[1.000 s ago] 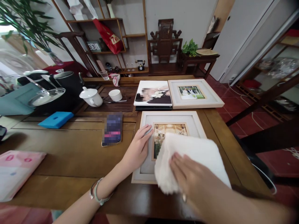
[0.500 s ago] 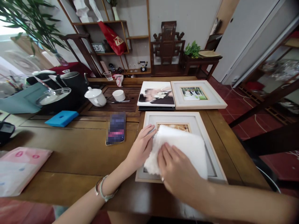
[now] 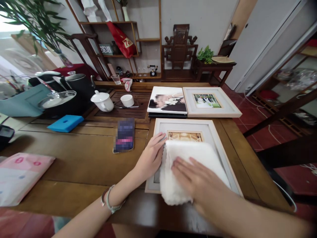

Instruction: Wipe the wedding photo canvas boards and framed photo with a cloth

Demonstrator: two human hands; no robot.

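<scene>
A picture frame (image 3: 183, 125) with a pale wood border lies flat on the table before me, part of its photo showing above a white cloth (image 3: 198, 150). My right hand (image 3: 195, 177) presses this cloth onto the frame, fingers bent slightly over it. The cloth hangs a little past the frame's near edge and hides most of the picture. On the frame's left edge rests my left hand (image 3: 152, 153), its fingers stretched out and pointing away from me. A bracelet circles the left wrist.
Behind lie a second framed photo (image 3: 215, 112) and a white photo panel (image 3: 151, 107). To the left are a phone (image 3: 125, 135), a blue block (image 3: 65, 124), a lidded white cup (image 3: 102, 101), a small white bowl (image 3: 127, 100) and a pink-and-white packet (image 3: 27, 175).
My right hand has slid the white cloth toward me and slightly to the right, baring more of the photo's top. My left hand stays on the frame's edge.
</scene>
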